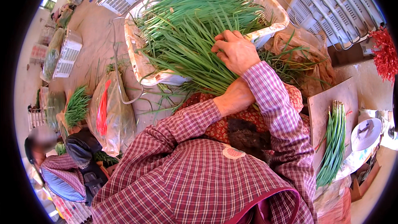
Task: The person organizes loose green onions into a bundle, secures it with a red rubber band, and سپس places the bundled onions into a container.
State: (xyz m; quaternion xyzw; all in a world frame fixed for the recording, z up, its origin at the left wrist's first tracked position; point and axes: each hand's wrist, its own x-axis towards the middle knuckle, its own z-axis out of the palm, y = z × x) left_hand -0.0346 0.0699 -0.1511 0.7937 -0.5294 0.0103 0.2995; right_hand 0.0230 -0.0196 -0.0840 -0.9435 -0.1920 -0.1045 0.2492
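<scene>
A large bunch of garlic chives (pixel 195 54) fans out in front of me, its long green leaves lying over the near rim of a white plastic crate (pixel 129 43). My left hand (pixel 235 96) is closed round the lower part of the bunch, above my lap; its fingertips are partly hidden. Higher up on the leaves rests my right hand (pixel 237 50), fingers curled in against the greens. Whatever is between those fingers is too small to make out. Behind the bunch, more garlic chives (pixel 203 4) fill the crate.
At right, tied chives (pixel 333 141) lie on a board (pixel 321 103), below red ties (pixel 383 52). A plastic bag (pixel 309 54) sits beside the crate. To the left stands a clear bag (pixel 120 116) with red ties. Another person (pixel 62 174) sits at lower left.
</scene>
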